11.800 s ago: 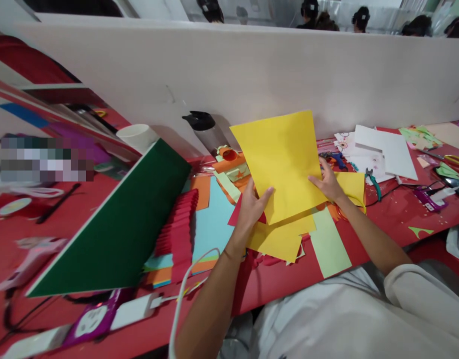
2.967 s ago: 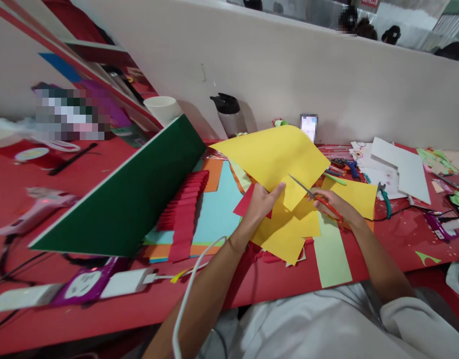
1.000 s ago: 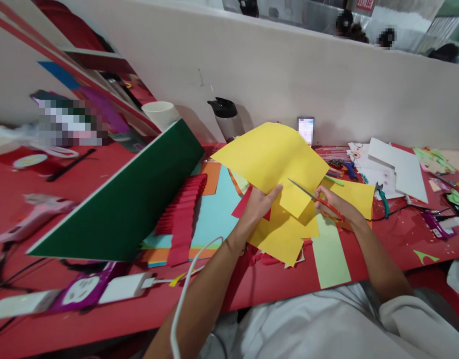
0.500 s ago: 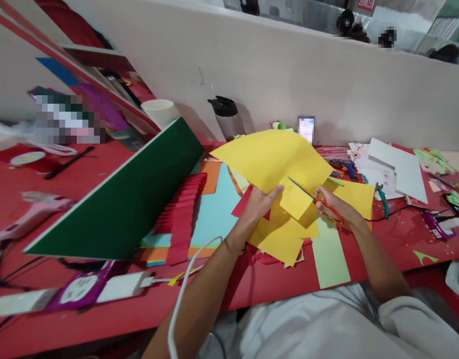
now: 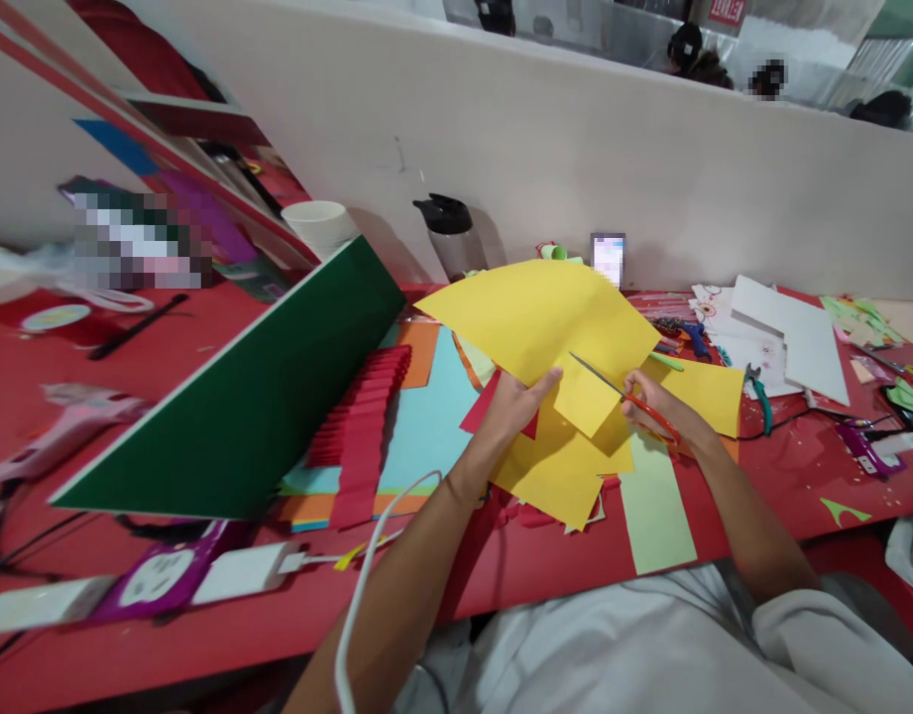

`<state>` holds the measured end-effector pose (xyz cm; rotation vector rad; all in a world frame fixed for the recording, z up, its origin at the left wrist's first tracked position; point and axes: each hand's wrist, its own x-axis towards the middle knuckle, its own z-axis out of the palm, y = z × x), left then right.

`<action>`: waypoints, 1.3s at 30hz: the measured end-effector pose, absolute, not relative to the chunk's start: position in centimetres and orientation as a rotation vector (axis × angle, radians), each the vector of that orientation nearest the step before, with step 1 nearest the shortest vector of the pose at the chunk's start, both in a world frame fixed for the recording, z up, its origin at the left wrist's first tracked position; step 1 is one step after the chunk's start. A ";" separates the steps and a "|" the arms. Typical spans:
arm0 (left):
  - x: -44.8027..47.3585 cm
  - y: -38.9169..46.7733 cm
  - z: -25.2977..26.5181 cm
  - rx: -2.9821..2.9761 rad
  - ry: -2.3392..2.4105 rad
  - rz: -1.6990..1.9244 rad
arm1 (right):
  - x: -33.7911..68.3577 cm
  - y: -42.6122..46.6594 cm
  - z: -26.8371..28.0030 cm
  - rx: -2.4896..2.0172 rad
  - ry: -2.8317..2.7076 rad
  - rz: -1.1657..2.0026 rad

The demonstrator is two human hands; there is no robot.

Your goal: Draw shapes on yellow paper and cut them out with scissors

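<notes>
2 hands are working above 1 red table [image 5: 530, 570]. The left hand [image 5: 513, 405] is pinching the near edge of 1 curved yellow sheet [image 5: 537, 309], its thumb lying on top and its other fingers going mostly out of sight. The right hand [image 5: 664, 407] is curling its fingers around the handles of 1 pair of orange-handled scissors [image 5: 626, 397]; 1 blade is showing, lying across the face of the curved sheet, which is arching above other papers in the middle of the table.

Below, 1 notched yellow sheet [image 5: 556, 481] is lying near 1 pale green sheet [image 5: 656, 516], and 1 far yellow sheet [image 5: 713, 397] is lying beyond the right hand. 1 red piece of paper [image 5: 481, 402] is sticking out beside the left hand.

To the left, 1 green board [image 5: 240, 397] is leaning at a slant beside 1 pleated red strip [image 5: 367, 416]. Behind, 1 black-lidded bottle [image 5: 452, 241], 1 white cup [image 5: 320, 226] and 1 lit phone [image 5: 609, 260] are standing. 1 pair of teal-handled pliers [image 5: 760, 402] is lying to the right.
</notes>
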<state>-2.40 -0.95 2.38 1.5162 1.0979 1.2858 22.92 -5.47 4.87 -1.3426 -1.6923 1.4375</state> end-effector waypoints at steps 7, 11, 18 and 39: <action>-2.2 -1.3 2.6 1.499 1.040 1.279 | 23.0 -5.8 4.9 -1.384 -1.810 1.363; -2.2 -1.5 2.8 1.517 1.027 1.276 | 23.1 -5.9 4.7 -1.369 -1.827 1.346; -2.1 -1.3 2.6 1.536 1.004 1.253 | 22.7 -6.0 5.0 -1.360 -1.818 1.358; -2.1 -1.0 2.6 1.537 1.016 1.263 | 22.7 -5.2 3.3 -1.315 -1.735 1.322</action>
